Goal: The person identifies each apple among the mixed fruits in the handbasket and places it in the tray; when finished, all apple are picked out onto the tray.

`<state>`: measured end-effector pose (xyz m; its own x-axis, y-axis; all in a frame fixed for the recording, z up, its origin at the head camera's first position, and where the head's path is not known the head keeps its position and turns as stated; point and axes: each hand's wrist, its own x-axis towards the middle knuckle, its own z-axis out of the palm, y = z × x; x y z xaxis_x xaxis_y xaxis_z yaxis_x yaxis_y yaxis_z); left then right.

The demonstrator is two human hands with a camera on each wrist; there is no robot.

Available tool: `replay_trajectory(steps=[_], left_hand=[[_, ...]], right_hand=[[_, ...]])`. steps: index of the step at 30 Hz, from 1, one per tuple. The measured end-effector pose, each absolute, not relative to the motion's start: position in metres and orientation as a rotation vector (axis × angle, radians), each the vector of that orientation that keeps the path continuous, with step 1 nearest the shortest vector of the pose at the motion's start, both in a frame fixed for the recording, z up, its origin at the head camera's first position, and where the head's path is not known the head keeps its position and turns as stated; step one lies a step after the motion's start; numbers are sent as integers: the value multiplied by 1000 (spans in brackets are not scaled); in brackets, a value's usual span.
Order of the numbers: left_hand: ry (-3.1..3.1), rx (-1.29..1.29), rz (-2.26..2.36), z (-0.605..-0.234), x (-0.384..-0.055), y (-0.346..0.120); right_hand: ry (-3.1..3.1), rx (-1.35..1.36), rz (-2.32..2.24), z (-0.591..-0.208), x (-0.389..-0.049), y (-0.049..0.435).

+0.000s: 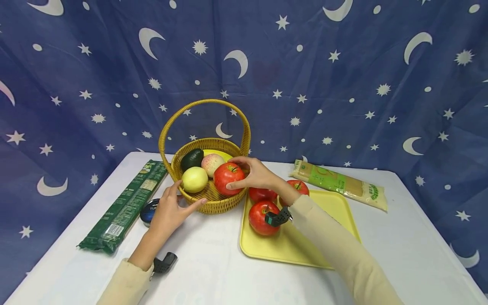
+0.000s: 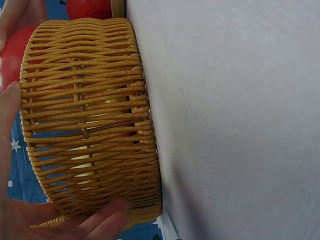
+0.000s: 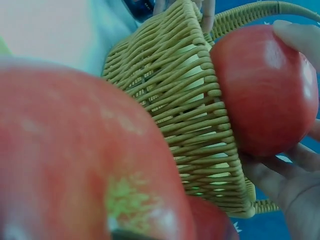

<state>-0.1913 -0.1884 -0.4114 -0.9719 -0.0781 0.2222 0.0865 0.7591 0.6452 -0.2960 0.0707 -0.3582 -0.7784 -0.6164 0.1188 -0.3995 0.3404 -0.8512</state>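
My right hand (image 1: 254, 173) holds a red apple (image 1: 228, 178) between thumb and fingers, over the right side of a wicker basket (image 1: 219, 206). In the right wrist view this apple (image 3: 262, 90) sits at the basket's rim. At the basket's front left, my left hand (image 1: 169, 209) grips the side, thumb along the rim and fingers against the weave in the left wrist view. In the basket lie a dark green avocado (image 1: 192, 159), a pinkish peach (image 1: 212, 164), a pale yellow-green fruit (image 1: 195, 179) and a bright yellow item (image 1: 217, 154), partly hidden.
Several red apples (image 1: 264, 217) sit on a yellow tray (image 1: 289, 254) under my right forearm. A green packet (image 1: 122, 207) and a dark blue round container (image 1: 148, 212) lie left of the basket. A clear-and-green noodle packet (image 1: 341, 184) lies behind the tray.
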Motion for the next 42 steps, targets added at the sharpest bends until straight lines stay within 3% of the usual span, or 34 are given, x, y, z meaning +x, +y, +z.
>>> replay_trajectory(steps=[18, 42], left_hand=[[-2729, -4, -992, -411, -190, -187], [-2730, -21, -986, -409, -190, -188]], right_hand=[[2278, -1042, -1574, -348, -283, 97], [2175, -1016, -1736, -351, -274, 147]])
